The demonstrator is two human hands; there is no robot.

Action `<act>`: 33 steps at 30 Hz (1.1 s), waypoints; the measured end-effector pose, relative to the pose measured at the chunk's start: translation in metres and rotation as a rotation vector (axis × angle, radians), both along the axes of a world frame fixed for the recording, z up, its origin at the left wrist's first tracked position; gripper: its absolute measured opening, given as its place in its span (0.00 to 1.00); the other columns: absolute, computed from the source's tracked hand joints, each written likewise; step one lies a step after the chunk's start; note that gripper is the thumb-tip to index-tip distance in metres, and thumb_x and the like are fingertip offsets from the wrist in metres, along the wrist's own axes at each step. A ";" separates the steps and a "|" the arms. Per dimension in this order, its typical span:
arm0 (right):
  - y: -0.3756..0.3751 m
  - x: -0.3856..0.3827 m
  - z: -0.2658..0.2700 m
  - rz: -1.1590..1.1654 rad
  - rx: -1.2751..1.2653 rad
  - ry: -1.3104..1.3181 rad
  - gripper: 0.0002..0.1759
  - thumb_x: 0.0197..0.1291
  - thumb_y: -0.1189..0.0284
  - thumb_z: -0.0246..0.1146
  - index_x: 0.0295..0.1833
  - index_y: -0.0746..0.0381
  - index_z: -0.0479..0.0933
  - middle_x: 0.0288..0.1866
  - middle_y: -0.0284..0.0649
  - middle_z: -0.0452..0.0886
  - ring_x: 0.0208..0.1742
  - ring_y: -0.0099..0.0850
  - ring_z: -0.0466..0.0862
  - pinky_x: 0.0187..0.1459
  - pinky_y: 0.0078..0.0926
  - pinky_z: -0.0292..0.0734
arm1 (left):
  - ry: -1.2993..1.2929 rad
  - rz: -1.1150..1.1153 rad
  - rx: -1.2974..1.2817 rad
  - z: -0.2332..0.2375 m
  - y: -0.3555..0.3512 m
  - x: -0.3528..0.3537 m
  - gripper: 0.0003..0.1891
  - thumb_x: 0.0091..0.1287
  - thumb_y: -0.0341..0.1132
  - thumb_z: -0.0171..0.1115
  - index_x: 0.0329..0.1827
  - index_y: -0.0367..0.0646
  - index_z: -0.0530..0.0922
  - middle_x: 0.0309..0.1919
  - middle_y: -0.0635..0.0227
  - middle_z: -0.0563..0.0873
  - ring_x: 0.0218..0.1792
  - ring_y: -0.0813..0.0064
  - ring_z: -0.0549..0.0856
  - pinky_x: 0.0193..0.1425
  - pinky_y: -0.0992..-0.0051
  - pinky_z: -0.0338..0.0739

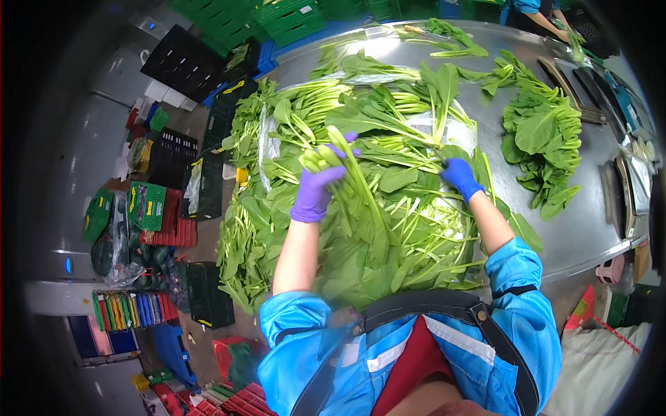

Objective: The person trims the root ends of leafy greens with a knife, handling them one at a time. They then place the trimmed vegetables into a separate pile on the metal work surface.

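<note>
My left hand (320, 182), in a purple glove, is closed around a bunch of leafy greens (361, 194). The pale cut stems point up past the fingers, and the leaves hang down toward my body. My right hand (460, 176), in a blue glove, is closed low over the pile, beside a broad leaf. A small dark tip shows by its fingers, but I cannot make out what it is. Beneath both hands spreads a big heap of the same greens (416, 229), stems and leaves mixed, with clear plastic (269, 142) among them.
A neat row of greens (541, 132) lies on the metal table (496, 121) to the right. Trays and flat items (628, 194) line its right edge. At the back right, another person's hands (560, 33) handle greens. Green crates (288, 21) and black crates (184, 62) are stacked around.
</note>
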State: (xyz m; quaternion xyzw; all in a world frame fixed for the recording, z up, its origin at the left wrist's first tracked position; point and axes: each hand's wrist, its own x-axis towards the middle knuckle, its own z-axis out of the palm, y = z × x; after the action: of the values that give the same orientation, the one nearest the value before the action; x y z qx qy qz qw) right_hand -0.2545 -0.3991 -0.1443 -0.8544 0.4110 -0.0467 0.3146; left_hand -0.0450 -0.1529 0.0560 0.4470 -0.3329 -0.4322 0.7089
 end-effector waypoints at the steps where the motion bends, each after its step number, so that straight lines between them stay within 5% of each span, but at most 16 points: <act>1: 0.006 -0.004 -0.009 0.023 -0.066 0.029 0.17 0.52 0.62 0.64 0.42 0.62 0.81 0.37 0.51 0.83 0.39 0.47 0.83 0.42 0.38 0.77 | 0.004 0.036 -0.058 -0.001 0.001 0.007 0.19 0.47 0.24 0.59 0.45 0.42 0.76 0.62 0.52 0.72 0.54 0.58 0.79 0.59 0.65 0.74; 7: 0.012 -0.016 0.023 -0.017 -0.064 -0.111 0.19 0.52 0.62 0.66 0.45 0.64 0.80 0.37 0.52 0.82 0.39 0.48 0.82 0.42 0.38 0.77 | 0.021 0.202 -0.076 -0.009 0.006 0.022 0.32 0.49 0.23 0.60 0.62 0.43 0.65 0.60 0.52 0.75 0.44 0.67 0.82 0.53 0.71 0.77; 9: 0.029 -0.026 0.087 0.006 0.052 -0.462 0.18 0.53 0.64 0.66 0.44 0.66 0.81 0.35 0.52 0.83 0.35 0.46 0.83 0.39 0.34 0.77 | -0.182 0.103 0.027 -0.004 0.009 0.016 0.39 0.49 0.24 0.62 0.68 0.44 0.59 0.56 0.56 0.78 0.39 0.75 0.81 0.47 0.77 0.78; 12: 0.048 -0.040 0.149 0.236 -0.097 -0.302 0.16 0.52 0.61 0.66 0.38 0.63 0.82 0.30 0.51 0.81 0.29 0.46 0.80 0.33 0.34 0.75 | -0.364 -0.173 0.217 0.024 0.006 -0.024 0.38 0.47 0.26 0.65 0.66 0.41 0.64 0.54 0.64 0.79 0.40 0.80 0.80 0.48 0.79 0.76; 13: 0.054 -0.041 0.155 0.374 -0.130 -0.242 0.14 0.52 0.67 0.68 0.39 0.67 0.82 0.30 0.48 0.83 0.28 0.35 0.82 0.32 0.30 0.75 | -0.350 -0.324 0.224 0.026 0.002 -0.041 0.40 0.45 0.26 0.66 0.67 0.40 0.64 0.55 0.67 0.78 0.41 0.79 0.80 0.50 0.78 0.76; 16: 0.087 -0.044 0.192 0.409 0.175 -0.326 0.13 0.53 0.68 0.67 0.40 0.67 0.81 0.28 0.44 0.83 0.27 0.25 0.81 0.32 0.25 0.74 | -0.430 -0.563 0.263 0.006 -0.005 -0.070 0.36 0.44 0.27 0.67 0.63 0.39 0.68 0.54 0.67 0.79 0.46 0.78 0.79 0.54 0.77 0.74; 18: 0.090 -0.046 0.187 0.339 0.278 -0.380 0.14 0.54 0.69 0.67 0.43 0.67 0.81 0.28 0.43 0.83 0.28 0.24 0.81 0.33 0.25 0.75 | -1.046 -0.437 0.004 -0.012 -0.009 -0.078 0.36 0.44 0.27 0.67 0.62 0.38 0.69 0.52 0.67 0.79 0.50 0.76 0.78 0.58 0.75 0.72; 19: 0.092 -0.046 0.180 0.261 0.388 -0.435 0.15 0.55 0.69 0.67 0.45 0.67 0.80 0.29 0.41 0.83 0.30 0.22 0.81 0.34 0.25 0.76 | -1.048 -0.438 0.003 -0.010 -0.007 -0.080 0.36 0.44 0.27 0.67 0.62 0.38 0.69 0.52 0.67 0.79 0.50 0.76 0.78 0.58 0.75 0.72; 21: 0.097 -0.048 0.161 0.172 0.394 -0.631 0.17 0.55 0.74 0.64 0.51 0.65 0.78 0.34 0.45 0.84 0.33 0.28 0.83 0.38 0.26 0.77 | -0.588 -0.434 0.314 -0.004 -0.006 -0.081 0.35 0.44 0.28 0.67 0.61 0.38 0.69 0.51 0.66 0.80 0.50 0.74 0.79 0.60 0.75 0.70; 23: 0.101 -0.051 0.148 0.258 -0.049 -0.492 0.22 0.53 0.78 0.61 0.57 0.62 0.75 0.40 0.50 0.83 0.39 0.36 0.85 0.42 0.27 0.77 | -0.547 -0.455 0.318 -0.003 -0.005 -0.082 0.36 0.44 0.28 0.67 0.62 0.39 0.68 0.50 0.66 0.80 0.51 0.75 0.79 0.61 0.76 0.70; 24: 0.106 -0.048 0.146 0.290 -0.061 -0.455 0.27 0.50 0.81 0.59 0.59 0.59 0.74 0.43 0.54 0.81 0.43 0.44 0.84 0.43 0.30 0.77 | -0.561 -0.423 0.314 0.000 -0.003 -0.087 0.37 0.44 0.27 0.67 0.62 0.39 0.68 0.50 0.66 0.80 0.51 0.76 0.78 0.60 0.76 0.70; 33: 0.090 -0.049 0.121 0.349 -0.089 -0.321 0.29 0.44 0.80 0.56 0.58 0.58 0.74 0.39 0.55 0.80 0.39 0.51 0.81 0.40 0.39 0.77 | -0.358 -0.447 0.262 0.006 0.013 -0.087 0.37 0.45 0.24 0.66 0.64 0.39 0.66 0.53 0.66 0.80 0.52 0.76 0.78 0.61 0.75 0.70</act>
State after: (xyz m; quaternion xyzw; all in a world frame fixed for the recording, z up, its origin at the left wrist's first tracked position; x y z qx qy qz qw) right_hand -0.3035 -0.3091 -0.0230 -0.9070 0.1994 -0.1450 0.3415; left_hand -0.1317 -0.1399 0.0622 0.5194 -0.4839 -0.5309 0.4628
